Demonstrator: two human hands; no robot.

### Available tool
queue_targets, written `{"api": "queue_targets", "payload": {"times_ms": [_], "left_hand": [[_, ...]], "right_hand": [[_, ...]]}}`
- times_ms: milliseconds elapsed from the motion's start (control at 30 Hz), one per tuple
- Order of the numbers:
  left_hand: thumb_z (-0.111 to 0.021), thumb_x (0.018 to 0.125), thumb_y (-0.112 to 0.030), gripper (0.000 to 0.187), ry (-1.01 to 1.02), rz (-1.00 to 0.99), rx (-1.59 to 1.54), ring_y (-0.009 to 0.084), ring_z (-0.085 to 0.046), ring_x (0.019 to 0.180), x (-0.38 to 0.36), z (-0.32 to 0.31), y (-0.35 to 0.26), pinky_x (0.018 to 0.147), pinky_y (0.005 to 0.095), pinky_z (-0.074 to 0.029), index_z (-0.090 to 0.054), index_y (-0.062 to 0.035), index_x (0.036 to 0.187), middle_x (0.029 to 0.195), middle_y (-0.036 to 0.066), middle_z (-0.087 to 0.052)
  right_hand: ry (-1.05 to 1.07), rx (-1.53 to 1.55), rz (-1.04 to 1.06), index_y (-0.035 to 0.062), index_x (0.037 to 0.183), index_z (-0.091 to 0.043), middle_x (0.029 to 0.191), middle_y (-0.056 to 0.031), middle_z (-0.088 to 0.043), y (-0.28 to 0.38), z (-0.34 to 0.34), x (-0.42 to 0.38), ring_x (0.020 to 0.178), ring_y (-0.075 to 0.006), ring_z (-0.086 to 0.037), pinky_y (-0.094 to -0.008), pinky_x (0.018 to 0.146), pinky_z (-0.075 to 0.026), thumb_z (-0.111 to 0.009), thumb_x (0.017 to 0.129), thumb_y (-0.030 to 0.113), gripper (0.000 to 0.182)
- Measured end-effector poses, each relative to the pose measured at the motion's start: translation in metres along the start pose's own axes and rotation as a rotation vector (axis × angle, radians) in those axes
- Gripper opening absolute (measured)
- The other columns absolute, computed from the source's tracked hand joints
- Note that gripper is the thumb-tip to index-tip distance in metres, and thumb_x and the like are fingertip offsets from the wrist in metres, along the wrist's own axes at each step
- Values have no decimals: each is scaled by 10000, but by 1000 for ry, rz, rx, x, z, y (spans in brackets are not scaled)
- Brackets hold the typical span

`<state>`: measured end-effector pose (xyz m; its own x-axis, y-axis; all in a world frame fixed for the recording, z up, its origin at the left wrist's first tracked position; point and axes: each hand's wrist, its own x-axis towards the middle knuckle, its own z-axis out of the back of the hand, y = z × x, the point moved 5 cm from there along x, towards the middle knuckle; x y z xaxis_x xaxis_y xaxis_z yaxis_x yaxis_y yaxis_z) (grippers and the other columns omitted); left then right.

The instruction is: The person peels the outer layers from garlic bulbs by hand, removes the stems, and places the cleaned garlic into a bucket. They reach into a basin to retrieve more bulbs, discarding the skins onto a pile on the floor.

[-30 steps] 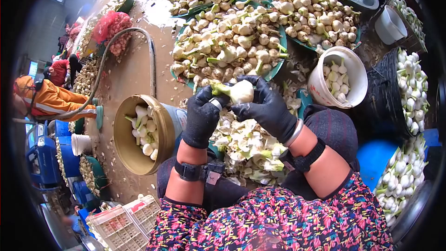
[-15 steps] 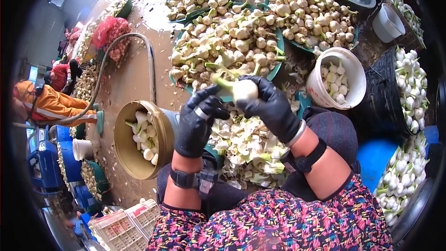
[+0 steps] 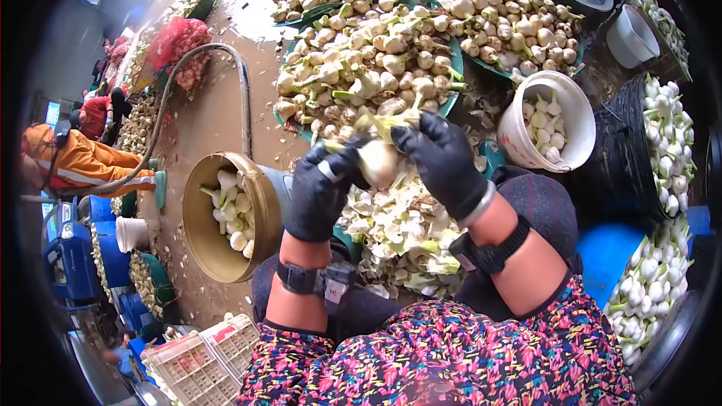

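A white garlic bulb (image 3: 378,164) hangs between my two black-gloved hands. My left hand (image 3: 325,184) has its fingers closed round the bulb's left side and stem. The fingers of my right hand (image 3: 445,162) pinch a pale green-yellow strip of skin (image 3: 383,126) at the bulb's upper right. Below the hands lies a heap of peeled skins (image 3: 402,233). Beyond them, a green-rimmed basin (image 3: 457,68) is piled with unpeeled garlic (image 3: 361,68).
A tan bucket (image 3: 197,218) with peeled bulbs stands left, a white bucket (image 3: 511,131) right. Farther right is a black basket (image 3: 613,143) of white garlic. A hose (image 3: 245,98) curves over the floor. A person in orange trousers (image 3: 98,162) is far left.
The bulb has moved down and slightly left. My left hand has closed on it, and my right hand has shifted from the bulb to its outer skin.
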<state>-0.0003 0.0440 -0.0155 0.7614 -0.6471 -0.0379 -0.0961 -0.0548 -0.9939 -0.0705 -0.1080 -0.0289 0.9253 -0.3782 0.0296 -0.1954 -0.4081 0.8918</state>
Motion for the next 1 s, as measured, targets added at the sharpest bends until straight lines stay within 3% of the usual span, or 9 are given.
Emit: {"api": "queue_targets", "payload": {"times_ms": [33,100,200,300,333,400,533,767,1000], "left_hand": [[-587,746,78,197,-93,-180,350,204,-623,783,4,9,-6,724,317,-519,-616,0,925,899,136,-629],[-576,734,135,293,-219,110,-165,232,-625,797,6,25,0,701,317,-532,-604,-27,977,969,172,-619],[-579,745,118,358,-57,-500,781,274,-628,839,2,5,-19,746,346,-524,-578,-51,1061,973,179,-616],[-580,751,96,333,-103,100,-316,273,-625,866,3,13,4,783,347,-511,-579,-26,1061,963,160,-621],[-580,751,96,333,-101,103,-311,273,-625,866,1,15,7,783,347,-511,-579,-26,1061,963,160,-621],[-577,762,65,303,-23,-141,270,236,-619,882,0,13,1,785,323,-503,-571,25,1062,981,131,-624],[-593,753,48,306,-127,99,-152,155,-595,898,-1,-4,6,806,282,-480,-580,20,1057,997,86,-628],[-635,732,53,293,-36,-59,211,127,-592,883,-3,-14,-11,793,271,-476,-604,-4,1018,972,72,-634],[-630,737,31,287,-104,110,89,185,-620,844,-3,-10,-7,772,298,-491,-591,16,1021,932,92,-630]], "right_hand": [[63,-372,288,7,875,-578,724,-118,-587,13,-3,-4,622,-217,-554,-314,602,-449,-548,823,79,94],[337,-829,678,-4,876,-582,744,-171,-591,10,-25,-23,667,-324,-584,-403,644,-470,-552,796,118,149],[886,-1207,-307,67,1027,-593,903,-210,-599,-38,-26,-44,829,-350,-587,-416,732,-461,-595,772,275,329],[583,-1114,-115,58,1051,-573,927,-190,-619,-29,-5,-37,863,-358,-594,-428,789,-465,-643,708,254,401],[378,-1053,128,42,1028,-569,907,-184,-623,-26,0,-30,800,-351,-609,-407,770,-484,-699,666,310,468],[179,-485,-217,32,1040,-556,890,-108,-614,-12,-1,-16,779,-187,-605,-292,726,-488,-702,710,177,389],[28,-244,93,44,1089,-569,831,5,-558,6,-2,-8,740,-57,-509,-207,637,-439,-684,744,50,364],[188,-871,546,65,888,-626,767,-87,-556,23,-7,-8,649,-229,-520,-326,585,-415,-710,667,81,236],[140,-996,430,47,744,-524,701,-133,-496,21,-12,-14,690,-325,-502,-400,596,-397,-624,718,134,136]]}}
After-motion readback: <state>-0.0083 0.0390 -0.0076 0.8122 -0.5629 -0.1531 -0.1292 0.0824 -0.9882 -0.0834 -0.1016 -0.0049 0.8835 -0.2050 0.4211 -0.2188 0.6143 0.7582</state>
